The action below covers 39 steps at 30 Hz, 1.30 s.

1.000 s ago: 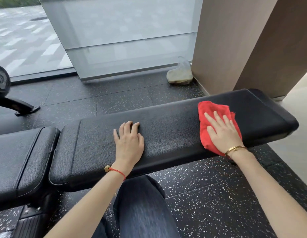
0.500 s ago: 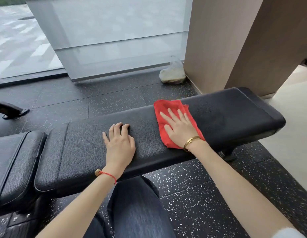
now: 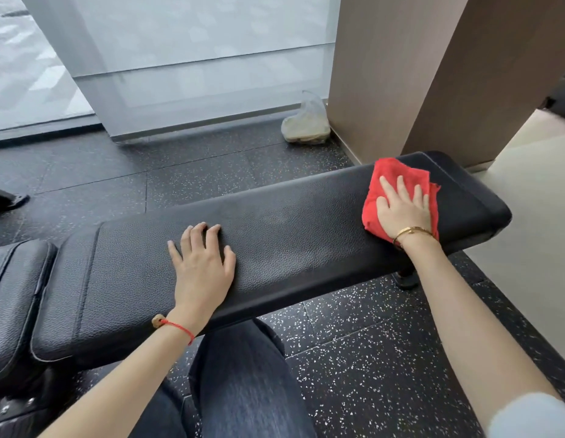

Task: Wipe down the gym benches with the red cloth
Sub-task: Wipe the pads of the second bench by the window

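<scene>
Pressing red cloth (image 3: pixel 401 188) flat w/ right hand (image 3: pixel 404 210), fingers spread, at bench (image 3: pixel 290 235) pad's 3 o'clock end for full contact. Left hand (image 3: pixel 202 267) rests open, empty, mid-pad, approx. 9 o'clock of cloth, likely bracing body.

Your right hand (image 3: pixel 403 210) now presses the red cloth (image 3: pixel 400 197) flat near the bench pad's (image 3: pixel 290 235) end at 3 o'clock. Half a second ago it sat mid-pad, close to your left hand (image 3: pixel 203 267); a second ago it was out near this same end. The two hands are well apart again, and the pad between them is uncovered.
</scene>
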Available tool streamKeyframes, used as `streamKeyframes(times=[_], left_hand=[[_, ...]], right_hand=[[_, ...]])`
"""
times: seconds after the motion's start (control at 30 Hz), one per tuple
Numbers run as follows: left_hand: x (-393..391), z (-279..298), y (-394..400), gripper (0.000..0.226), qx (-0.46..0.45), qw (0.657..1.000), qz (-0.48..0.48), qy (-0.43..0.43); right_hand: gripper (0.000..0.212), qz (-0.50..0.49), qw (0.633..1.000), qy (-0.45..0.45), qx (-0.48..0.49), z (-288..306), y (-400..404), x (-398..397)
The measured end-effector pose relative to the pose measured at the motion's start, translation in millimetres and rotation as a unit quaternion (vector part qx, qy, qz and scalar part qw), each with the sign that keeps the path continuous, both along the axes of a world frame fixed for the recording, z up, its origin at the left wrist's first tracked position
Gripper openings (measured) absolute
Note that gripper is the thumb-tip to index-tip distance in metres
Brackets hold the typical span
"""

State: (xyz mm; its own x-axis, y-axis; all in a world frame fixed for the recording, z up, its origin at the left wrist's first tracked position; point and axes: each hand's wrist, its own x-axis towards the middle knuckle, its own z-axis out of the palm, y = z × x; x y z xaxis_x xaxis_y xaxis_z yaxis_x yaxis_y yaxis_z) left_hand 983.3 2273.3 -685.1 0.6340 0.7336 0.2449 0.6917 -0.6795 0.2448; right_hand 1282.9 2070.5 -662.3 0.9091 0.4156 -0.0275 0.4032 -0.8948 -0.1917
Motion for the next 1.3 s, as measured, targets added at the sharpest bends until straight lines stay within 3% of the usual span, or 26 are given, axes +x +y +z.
streamKeyframes(times=[0.17, 0.37, 0.6, 0.8, 1.0, 1.13, 1.3], left_hand=[[2, 1, -3, 0.042, 0.009, 1.0, 0.003, 0.005], [2, 4, -2, 0.047, -0.001, 1.0, 0.001, 0.007], [-1, 5, 2, 0.042, -0.03, 0.999, -0.008, -0.01], [-10, 9, 9, 0.041, -0.064, 0.996, -0.037, -0.055], [-53, 15, 31, 0.037, -0.008, 0.996, -0.049, -0.067], [-97, 16, 58, 0.044, 0.037, 0.998, 0.026, -0.046], [-124, 9, 70, 0.05, 0.003, 0.997, 0.071, -0.039]], right_hand=[[0.055, 0.031, 0.999, 0.021, -0.018, 2, 50, 11], [0.055, 0.179, 0.984, 0.016, -0.008, -3, 113, -50], [0.055, 0.309, 0.951, -0.011, 0.011, -8, 92, -119], [0.053, 0.243, 0.97, -0.01, 0.029, -9, 49, -100], [0.055, 0.137, 0.99, -0.013, 0.007, -3, 95, -87], [0.055, 0.179, 0.984, -0.013, -0.011, 0, 136, -108], [0.056, 0.297, 0.955, -0.005, -0.011, -2, 192, -178]])
